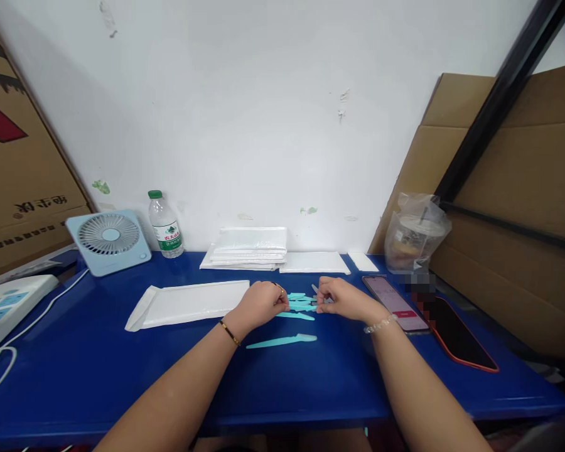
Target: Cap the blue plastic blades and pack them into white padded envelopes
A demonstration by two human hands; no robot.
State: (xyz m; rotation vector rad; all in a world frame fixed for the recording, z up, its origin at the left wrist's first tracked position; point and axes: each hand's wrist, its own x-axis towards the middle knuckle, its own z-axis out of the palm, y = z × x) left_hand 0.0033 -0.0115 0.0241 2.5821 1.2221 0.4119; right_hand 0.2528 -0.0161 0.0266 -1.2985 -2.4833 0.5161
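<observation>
My left hand (265,300) and my right hand (339,297) face each other over the middle of the blue table. Between them is a small bunch of teal eyebrow razors (302,299). The fingers of both hands are pinched on the ends of these razors. Another teal razor lies just below the bunch, its left end near my left fingers. Closer to the front edge, a single eyebrow razor (281,341) rests flat on the table. A white padded mailer (193,302) lies left of my left hand, its near part partly hidden by that hand.
Stacked white mailers (249,246) sit against the wall, with a flat white packet (314,262) beside them. At left stand a blue fan (110,242), a water bottle (166,226) and a power strip (16,307). Two phones (395,304) and a bagged cup (417,235) are at right.
</observation>
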